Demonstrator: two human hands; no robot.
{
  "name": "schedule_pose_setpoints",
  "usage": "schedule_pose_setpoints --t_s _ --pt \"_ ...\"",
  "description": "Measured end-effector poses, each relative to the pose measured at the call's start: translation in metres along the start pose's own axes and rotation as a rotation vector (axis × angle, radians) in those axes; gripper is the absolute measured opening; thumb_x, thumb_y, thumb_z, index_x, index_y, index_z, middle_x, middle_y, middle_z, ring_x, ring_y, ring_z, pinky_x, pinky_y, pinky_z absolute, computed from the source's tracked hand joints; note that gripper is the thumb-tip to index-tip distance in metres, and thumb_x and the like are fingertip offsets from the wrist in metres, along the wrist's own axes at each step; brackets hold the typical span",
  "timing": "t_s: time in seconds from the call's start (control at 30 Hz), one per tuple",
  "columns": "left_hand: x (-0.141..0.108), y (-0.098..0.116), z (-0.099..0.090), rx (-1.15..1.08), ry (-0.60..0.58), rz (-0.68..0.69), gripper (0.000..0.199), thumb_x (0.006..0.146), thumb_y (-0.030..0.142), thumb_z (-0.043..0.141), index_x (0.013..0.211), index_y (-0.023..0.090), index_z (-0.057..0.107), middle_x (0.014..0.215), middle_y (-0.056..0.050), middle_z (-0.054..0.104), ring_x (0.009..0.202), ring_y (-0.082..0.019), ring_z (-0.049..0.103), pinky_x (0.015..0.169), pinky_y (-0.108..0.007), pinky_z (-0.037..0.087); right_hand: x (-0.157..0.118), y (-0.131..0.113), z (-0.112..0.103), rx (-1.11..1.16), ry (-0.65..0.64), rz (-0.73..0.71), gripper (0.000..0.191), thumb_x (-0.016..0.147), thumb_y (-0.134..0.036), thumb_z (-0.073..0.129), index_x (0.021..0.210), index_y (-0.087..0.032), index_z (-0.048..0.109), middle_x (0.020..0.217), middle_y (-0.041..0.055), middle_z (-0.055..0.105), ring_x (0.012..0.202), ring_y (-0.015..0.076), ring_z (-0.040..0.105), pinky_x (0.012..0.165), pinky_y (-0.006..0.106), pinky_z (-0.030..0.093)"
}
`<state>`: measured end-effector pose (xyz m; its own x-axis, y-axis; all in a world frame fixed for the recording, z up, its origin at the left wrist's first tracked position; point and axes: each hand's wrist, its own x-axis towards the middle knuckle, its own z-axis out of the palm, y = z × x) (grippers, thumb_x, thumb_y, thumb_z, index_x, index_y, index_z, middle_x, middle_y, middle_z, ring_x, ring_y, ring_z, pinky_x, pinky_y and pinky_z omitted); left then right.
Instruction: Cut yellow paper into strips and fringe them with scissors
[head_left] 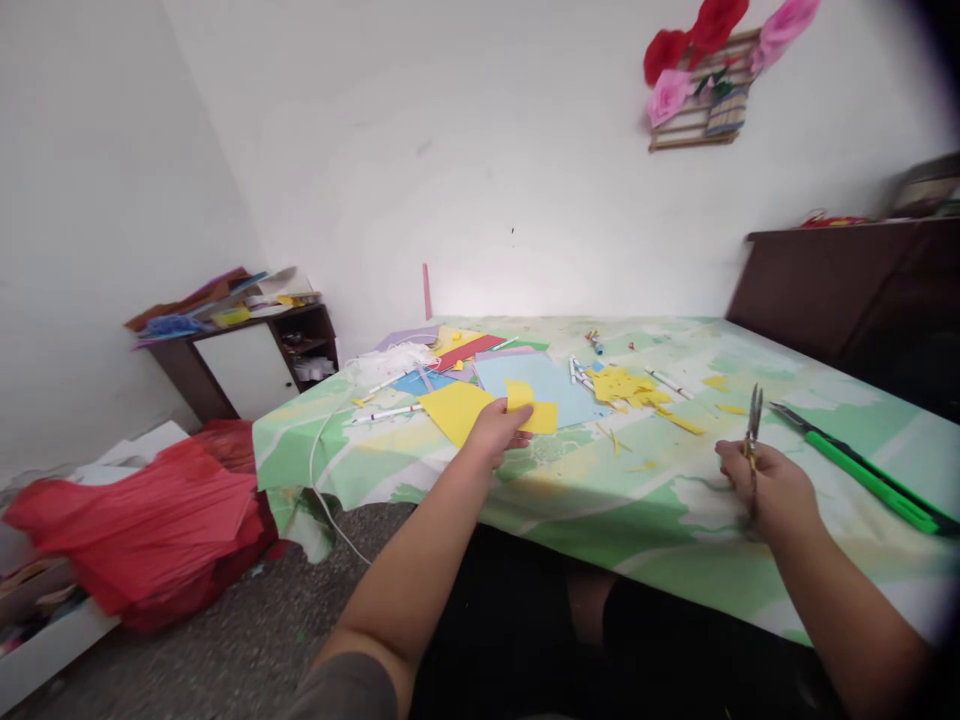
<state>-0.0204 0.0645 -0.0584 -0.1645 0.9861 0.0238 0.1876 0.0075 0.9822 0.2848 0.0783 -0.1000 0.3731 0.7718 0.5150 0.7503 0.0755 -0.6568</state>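
Pinched in my left hand (501,432) is a small piece of yellow paper (544,416), held above the near middle of the table. A larger yellow sheet (456,408) lies just left of it, and a light blue sheet (529,375) is behind. My right hand (772,485) grips a pair of scissors (754,422) over the right side of the table, blades pointing up and away from me. Both hands are apart from each other. Between them lies a heap of yellow paper scraps (626,388) with thin offcuts in front.
A green utility knife (870,480) lies right of my right hand. Markers (671,383) and coloured sheets (469,352) are spread over the patterned tablecloth (660,545). A white cord (313,455) hangs off the left edge. A red bag (157,525) stands on the floor at left.
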Motion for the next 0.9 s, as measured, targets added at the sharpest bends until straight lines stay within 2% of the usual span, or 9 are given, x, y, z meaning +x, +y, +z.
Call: schedule_pose_setpoints --t_s 0.13,0.2,0.23,0.3,0.4,0.57,0.73,0.9 --pt "-0.028 0.013 0.007 -0.281 -0.013 0.053 0.025 0.073 0.035 0.055 0.090 0.017 0.051 0.089 -0.005 0.061 0.066 -0.012 0.060 0.062 -0.026 0.049 -0.032 -0.022 0.005 0.011 -0.022 0.031 0.031 0.069 -0.047 0.047 0.065 -0.018 0.057 0.056 0.0076 0.058 0.056 0.0207 0.052 0.052 0.031 0.038" --pt "-0.045 0.019 0.015 -0.560 -0.060 0.092 0.026 0.065 0.028 0.064 0.086 0.016 0.054 0.086 -0.006 0.062 0.072 -0.014 0.060 0.065 -0.027 0.049 -0.059 -0.039 0.007 0.048 -0.075 0.009 0.034 0.068 -0.052 0.047 0.066 -0.019 0.057 0.057 0.0045 0.058 0.056 0.0189 0.053 0.053 0.029 0.039" --pt "-0.053 0.022 0.020 -0.663 -0.083 0.114 0.026 0.062 0.026 0.067 0.083 0.014 0.056 0.084 -0.005 0.063 0.073 -0.015 0.060 0.067 -0.027 0.049 -0.074 -0.048 0.008 0.075 -0.128 -0.020 0.035 0.067 -0.053 0.048 0.066 -0.020 0.057 0.056 0.0026 0.058 0.055 0.0178 0.053 0.053 0.028 0.039" --pt "-0.069 0.025 0.031 -0.785 -0.094 0.157 0.025 0.060 0.023 0.068 0.079 0.013 0.057 0.078 -0.004 0.064 0.072 -0.015 0.060 0.068 -0.028 0.048 -0.100 -0.066 0.006 0.163 -0.318 -0.108 0.035 0.070 -0.054 0.046 0.065 -0.020 0.055 0.054 0.0009 0.056 0.052 0.0159 0.050 0.050 0.026 0.038" --pt "-0.089 0.028 0.046 -0.827 -0.051 0.185 0.022 0.061 0.024 0.067 0.078 0.013 0.059 0.073 -0.003 0.064 0.069 -0.016 0.060 0.067 -0.030 0.047 -0.125 -0.082 -0.001 0.237 -0.462 -0.136 0.033 0.073 -0.051 0.044 0.066 -0.020 0.054 0.055 0.0000 0.056 0.051 0.0144 0.049 0.049 0.025 0.038" --pt "-0.105 0.032 0.063 -0.850 -0.005 0.088 0.021 0.059 0.025 0.068 0.075 0.013 0.060 0.072 -0.004 0.064 0.065 -0.015 0.059 0.063 -0.030 0.046 -0.137 -0.079 -0.007 0.253 -0.504 -0.132 0.033 0.074 -0.050 0.043 0.064 -0.021 0.050 0.055 0.0002 0.054 0.052 0.0148 0.050 0.049 0.026 0.038" --pt "-0.103 0.030 0.074 -0.946 0.040 0.097 0.019 0.059 0.021 0.068 0.075 0.013 0.059 0.075 -0.003 0.064 0.070 -0.014 0.059 0.067 -0.029 0.046 -0.148 -0.069 -0.002 0.262 -0.500 -0.143 0.031 0.076 -0.048 0.042 0.066 -0.020 0.052 0.055 0.0001 0.055 0.052 0.0146 0.050 0.050 0.026 0.038" --pt "-0.104 0.021 0.083 -0.951 0.025 0.066 0.020 0.060 0.020 0.066 0.077 0.013 0.059 0.077 -0.003 0.064 0.070 -0.014 0.059 0.067 -0.028 0.046 -0.151 -0.066 -0.005 0.293 -0.450 -0.099 0.030 0.074 -0.047 0.045 0.070 -0.019 0.054 0.060 0.0012 0.057 0.055 0.0149 0.051 0.053 0.026 0.039"
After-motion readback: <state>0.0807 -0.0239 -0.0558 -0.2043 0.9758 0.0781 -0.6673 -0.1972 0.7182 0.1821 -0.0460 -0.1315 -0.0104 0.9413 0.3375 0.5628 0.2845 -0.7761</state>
